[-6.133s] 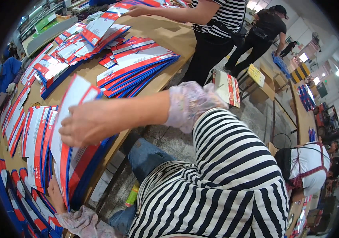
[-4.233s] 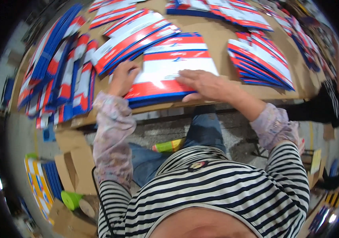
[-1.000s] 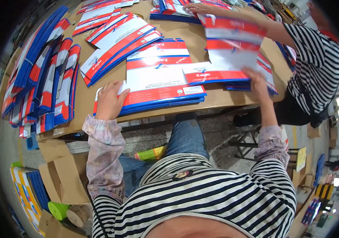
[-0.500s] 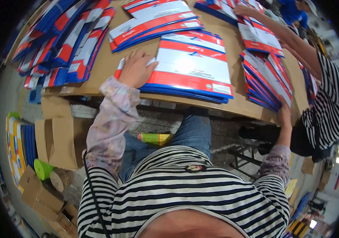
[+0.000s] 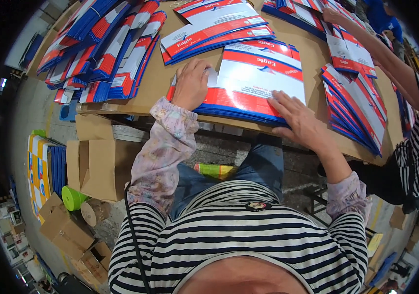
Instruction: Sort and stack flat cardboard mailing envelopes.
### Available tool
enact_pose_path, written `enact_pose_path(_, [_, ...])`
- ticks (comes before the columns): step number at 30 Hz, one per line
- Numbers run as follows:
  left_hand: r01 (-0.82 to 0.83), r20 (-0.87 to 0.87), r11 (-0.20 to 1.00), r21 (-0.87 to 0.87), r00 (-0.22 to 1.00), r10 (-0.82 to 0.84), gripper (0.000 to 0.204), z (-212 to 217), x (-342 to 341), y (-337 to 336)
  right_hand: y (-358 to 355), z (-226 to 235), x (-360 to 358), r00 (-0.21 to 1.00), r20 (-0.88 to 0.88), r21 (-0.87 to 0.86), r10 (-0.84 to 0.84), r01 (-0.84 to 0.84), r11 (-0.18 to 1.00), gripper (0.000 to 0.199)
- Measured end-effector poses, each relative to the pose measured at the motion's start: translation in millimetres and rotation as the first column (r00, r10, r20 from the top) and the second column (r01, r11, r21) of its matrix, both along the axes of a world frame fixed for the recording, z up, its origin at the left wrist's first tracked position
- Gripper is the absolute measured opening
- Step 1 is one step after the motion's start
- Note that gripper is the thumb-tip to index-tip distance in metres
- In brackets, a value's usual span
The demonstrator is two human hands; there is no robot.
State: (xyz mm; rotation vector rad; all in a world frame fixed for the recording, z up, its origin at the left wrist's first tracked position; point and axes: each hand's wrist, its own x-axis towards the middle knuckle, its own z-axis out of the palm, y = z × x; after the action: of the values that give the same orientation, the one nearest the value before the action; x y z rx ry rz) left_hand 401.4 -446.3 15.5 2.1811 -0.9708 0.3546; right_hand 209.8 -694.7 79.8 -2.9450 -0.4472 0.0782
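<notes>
A stack of flat printed cartons [image 5: 253,83], red, white and blue, lies at the table's near edge in front of me. My left hand [image 5: 191,84] rests on the left end of this stack, fingers stretched out over a white and red flap. My right hand [image 5: 300,119] lies on the stack's near right corner with its fingers spread flat on the top carton. The thumb reaches toward the stack's front edge. To the right sits a fanned pile of the same cartons [image 5: 356,105], apart from my hands.
Slanted bundles of cartons [image 5: 99,54] cover the table's left side, and another carton stack [image 5: 214,29] lies beyond mine. A co-worker's arm [image 5: 366,41] reaches across the far right piles. Below the brown table [image 5: 141,93] stand an open cardboard box [image 5: 97,169] and a green roll [image 5: 73,198].
My right hand has left the fanned pile on the right and come leftward onto the middle stack. My left hand stays on the stack's left end. The whole view has shifted slightly.
</notes>
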Motion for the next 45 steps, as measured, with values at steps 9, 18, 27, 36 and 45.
enact_pose_path(9, [-0.034,-0.067,0.998,-0.05,0.997,0.031,0.011,10,-1,3,-4,-6,13,0.999,-0.046,-0.081,0.012,-0.015,0.997,0.052])
enact_pose_path(18, [-0.178,0.156,0.883,-0.435,0.951,0.268,0.017,35,-11,11,-6,49,13,0.963,0.26,-0.268,0.066,0.006,0.963,0.05])
enact_pose_path(27, [-0.24,-0.303,0.804,-0.544,0.95,0.079,0.026,5,-18,30,-54,98,72,0.77,0.637,-0.069,-0.041,0.109,0.992,0.05])
enact_pose_path(36, [-0.024,0.025,0.959,0.283,1.0,0.017,0.038,-1,-23,15,-58,-19,235,0.939,0.329,-0.189,-0.101,0.17,0.967,0.05])
enact_pose_path(45, [-0.004,-0.05,0.974,0.228,0.999,0.016,0.028,-2,-6,8,-7,-14,129,0.985,-0.15,0.29,0.09,-0.043,0.956,0.077])
